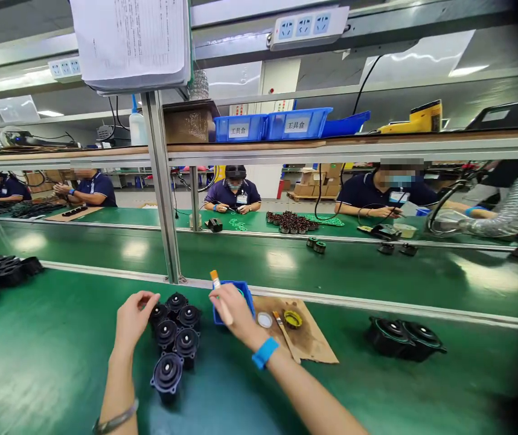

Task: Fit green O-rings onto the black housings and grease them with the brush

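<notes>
My right hand [234,311] grips a brush [215,278] with a pale handle, its orange-brown bristles pointing up and away. Behind that hand sits a small blue bin [247,291], partly covered by it. My left hand [132,320] is beside a cluster of round black housings [186,341], each with a white dot at its centre. Its thumb and fingers are drawn together near the back-left housing [158,312]; whether they hold anything small is not clear. The closest black housing [167,371] stands at the front of the cluster.
To the right, stained cardboard [320,347] carries a second brush [286,335], a white lid [265,319] and a round yellow container [292,319]. Two black housings [404,338] stand farther right; more black parts [0,275] lie left. A metal post [162,187] rises ahead. Co-workers sit opposite.
</notes>
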Demonstrator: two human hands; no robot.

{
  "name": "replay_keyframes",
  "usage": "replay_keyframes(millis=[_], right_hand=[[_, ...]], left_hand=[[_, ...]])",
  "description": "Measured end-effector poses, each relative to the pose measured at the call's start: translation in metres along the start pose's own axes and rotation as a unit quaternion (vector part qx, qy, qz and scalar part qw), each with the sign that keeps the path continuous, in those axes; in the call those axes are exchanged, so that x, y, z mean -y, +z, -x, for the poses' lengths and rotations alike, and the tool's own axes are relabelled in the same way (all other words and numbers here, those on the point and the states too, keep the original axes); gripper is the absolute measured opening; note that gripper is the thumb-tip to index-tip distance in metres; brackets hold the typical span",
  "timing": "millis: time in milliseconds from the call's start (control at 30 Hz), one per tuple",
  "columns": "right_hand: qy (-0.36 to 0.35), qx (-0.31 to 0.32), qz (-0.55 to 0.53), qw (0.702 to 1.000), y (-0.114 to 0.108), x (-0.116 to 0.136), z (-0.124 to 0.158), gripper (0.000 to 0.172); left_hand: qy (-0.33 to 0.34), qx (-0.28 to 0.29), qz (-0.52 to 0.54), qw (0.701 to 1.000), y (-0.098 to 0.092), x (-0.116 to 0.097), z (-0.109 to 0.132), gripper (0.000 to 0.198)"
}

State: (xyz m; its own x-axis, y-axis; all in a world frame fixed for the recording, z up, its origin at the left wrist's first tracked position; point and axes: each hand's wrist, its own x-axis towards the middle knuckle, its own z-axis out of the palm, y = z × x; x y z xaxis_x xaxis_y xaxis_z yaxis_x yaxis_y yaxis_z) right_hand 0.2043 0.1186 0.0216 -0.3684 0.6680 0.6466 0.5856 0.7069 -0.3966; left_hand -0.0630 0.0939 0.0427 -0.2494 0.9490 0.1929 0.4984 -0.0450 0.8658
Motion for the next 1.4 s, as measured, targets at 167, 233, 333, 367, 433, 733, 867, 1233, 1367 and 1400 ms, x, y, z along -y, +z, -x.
replay_keyframes(millis=[167,233,333,367,433,733,867,1233,1367,1400], right_hand=[[-0.031,0.094,0.048,0.994,-0.032,-0.065,0.002,0.010],[-0.041,0.120,0.060,0.990,-0.031,-0.072,0.005,0.017],[-0.045,0.132,0.068,0.988,-0.030,-0.073,0.010,0.028],[-0.044,0.133,0.068,0.988,-0.030,-0.073,0.011,0.032],[-0.039,0.132,0.066,0.988,-0.034,-0.075,0.012,0.035],[0.055,0.024,0.017,0.998,-0.073,-0.052,0.022,0.033],[0.066,0.052,-0.055,0.995,-0.075,-0.005,0.048,0.028],[0.023,0.083,-0.130,0.988,-0.063,0.022,0.095,0.024],[-0.036,0.077,-0.141,0.986,-0.063,0.021,0.107,0.038],[-0.048,0.067,-0.137,0.987,-0.061,0.021,0.111,0.039]], left_hand=[[-0.017,0.054,-0.145,0.988,-0.002,0.004,0.091,0.047],[-0.028,0.060,-0.161,0.985,0.008,0.010,0.119,0.050],[0.006,0.040,-0.136,0.990,0.029,0.020,0.144,0.048],[0.028,0.038,-0.119,0.992,0.037,0.021,0.149,0.050],[0.072,0.052,-0.082,0.993,0.054,0.020,0.156,0.053],[0.093,0.185,0.041,0.977,0.099,-0.017,0.151,0.062],[0.099,0.207,0.059,0.971,0.096,-0.017,0.151,0.059],[0.308,0.145,-0.047,0.939,0.091,-0.003,0.149,0.044],[0.351,0.117,-0.060,0.927,0.092,-0.001,0.148,0.032],[0.360,0.112,-0.062,0.924,0.092,-0.001,0.148,0.028]])
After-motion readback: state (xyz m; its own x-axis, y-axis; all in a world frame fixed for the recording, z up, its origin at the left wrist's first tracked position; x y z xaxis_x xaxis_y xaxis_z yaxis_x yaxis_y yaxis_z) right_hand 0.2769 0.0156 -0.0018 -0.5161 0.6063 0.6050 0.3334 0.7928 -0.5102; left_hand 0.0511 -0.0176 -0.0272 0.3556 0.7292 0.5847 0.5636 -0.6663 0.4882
